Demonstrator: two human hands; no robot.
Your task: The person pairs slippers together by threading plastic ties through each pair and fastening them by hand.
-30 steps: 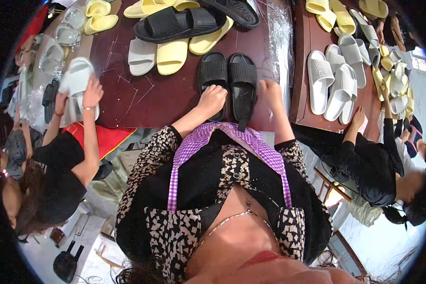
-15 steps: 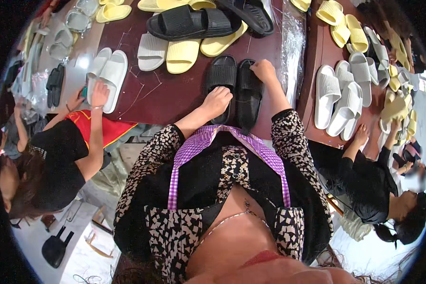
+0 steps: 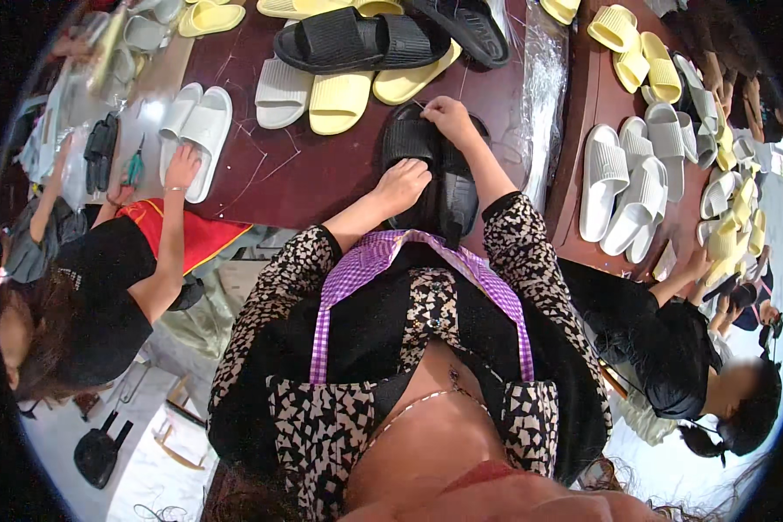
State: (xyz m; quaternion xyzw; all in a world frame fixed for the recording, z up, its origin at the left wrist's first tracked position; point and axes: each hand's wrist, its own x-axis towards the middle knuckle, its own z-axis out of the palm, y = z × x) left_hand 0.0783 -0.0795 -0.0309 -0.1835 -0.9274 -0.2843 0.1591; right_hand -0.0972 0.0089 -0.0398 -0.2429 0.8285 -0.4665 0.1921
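A pair of black ribbed slide slippers lies side by side at the table's near edge in front of me. My left hand [image 3: 402,186] is closed on the left black slipper [image 3: 406,139], its fingers curled at the strap's near opening. Over the toe end of that same slipper, my right hand [image 3: 451,119] is pinched; anything between its fingertips is too small to make out. Under my right forearm, the right black slipper [image 3: 459,196] is partly hidden.
Beyond lie a black slipper [image 3: 326,41] atop yellow slippers [image 3: 341,100] and a grey one [image 3: 283,91]. Clear plastic wrap [image 3: 544,96] runs along the right. A co-worker's hand [image 3: 183,165] rests on white slippers [image 3: 207,139] at left, near scissors [image 3: 133,165]. White slippers [image 3: 604,178] stand right.
My right hand has moved left, from the right black slipper's toe to the left one's. My left hand stays in place. The co-worker at right has reached farther toward the yellow slippers.
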